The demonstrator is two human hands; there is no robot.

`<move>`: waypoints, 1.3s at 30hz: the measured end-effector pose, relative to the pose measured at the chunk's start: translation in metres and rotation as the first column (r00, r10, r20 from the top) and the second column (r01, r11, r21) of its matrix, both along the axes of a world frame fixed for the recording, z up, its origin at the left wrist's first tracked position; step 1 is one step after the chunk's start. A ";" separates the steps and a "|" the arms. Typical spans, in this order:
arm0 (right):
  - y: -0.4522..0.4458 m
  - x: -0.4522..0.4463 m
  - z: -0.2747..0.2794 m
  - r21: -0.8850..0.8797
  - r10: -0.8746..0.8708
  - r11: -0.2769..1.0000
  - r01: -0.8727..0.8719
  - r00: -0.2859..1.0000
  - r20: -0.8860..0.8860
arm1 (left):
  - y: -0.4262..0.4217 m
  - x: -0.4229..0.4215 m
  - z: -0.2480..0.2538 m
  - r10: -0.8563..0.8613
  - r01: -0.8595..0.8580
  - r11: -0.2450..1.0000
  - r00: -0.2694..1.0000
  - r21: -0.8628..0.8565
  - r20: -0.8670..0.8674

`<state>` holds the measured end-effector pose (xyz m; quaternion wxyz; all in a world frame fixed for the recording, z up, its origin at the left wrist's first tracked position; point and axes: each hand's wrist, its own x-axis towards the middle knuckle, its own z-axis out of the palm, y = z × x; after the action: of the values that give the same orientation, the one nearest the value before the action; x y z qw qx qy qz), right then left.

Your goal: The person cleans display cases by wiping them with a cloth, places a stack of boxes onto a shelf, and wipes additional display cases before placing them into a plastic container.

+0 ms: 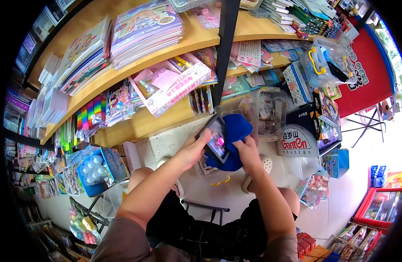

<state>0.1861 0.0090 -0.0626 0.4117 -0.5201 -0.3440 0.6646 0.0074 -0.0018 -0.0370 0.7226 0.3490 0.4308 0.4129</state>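
Gripping a flat, dark-framed rectangular package (217,139) in the curled left hand (194,150), against royal-blue cloth (238,125) bunched in the closed fingers of the right hand (249,154), near a clear plastic bin (283,114) beyond those fingers

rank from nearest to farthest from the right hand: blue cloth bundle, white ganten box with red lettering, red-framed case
1. Blue cloth bundle, gripped by the right hand
2. White Ganten box, to the right
3. Red-framed case, far lower right
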 end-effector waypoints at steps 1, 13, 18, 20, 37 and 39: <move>-0.005 -0.010 0.004 0.104 -0.068 0.992 0.067 0.998 0.007 | 0.001 0.004 -0.003 0.075 -0.073 0.997 0.994 -0.031 0.079; -0.002 -0.004 0.012 0.336 -0.200 0.907 -0.254 0.443 0.874 | -0.002 0.022 -0.011 0.002 0.019 0.997 0.961 -0.073 0.276; -0.004 -0.004 -0.001 0.252 -0.122 0.949 -0.188 0.517 0.847 | -0.001 0.020 -0.010 -0.061 0.053 0.997 0.984 0.052 0.168; -0.003 -0.003 -0.018 0.297 -0.110 0.948 -0.116 0.755 0.646 | -0.002 0.018 -0.010 -0.070 0.059 0.985 0.996 0.163 0.057; -0.002 0.029 0.005 -0.138 -0.136 0.987 0.080 0.873 -0.469 | 0.017 -0.012 0.011 0.064 -0.096 0.994 0.915 0.060 0.399; -0.007 0.026 0.017 -0.124 -0.143 0.988 0.093 0.858 -0.493 | 0.018 -0.012 0.012 0.059 -0.094 0.993 0.924 0.074 0.377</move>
<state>0.2123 0.0024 -0.0460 0.5012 -0.3693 -0.1607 0.7659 -0.0045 0.0161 -0.0252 0.7581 0.2792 0.2791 0.5191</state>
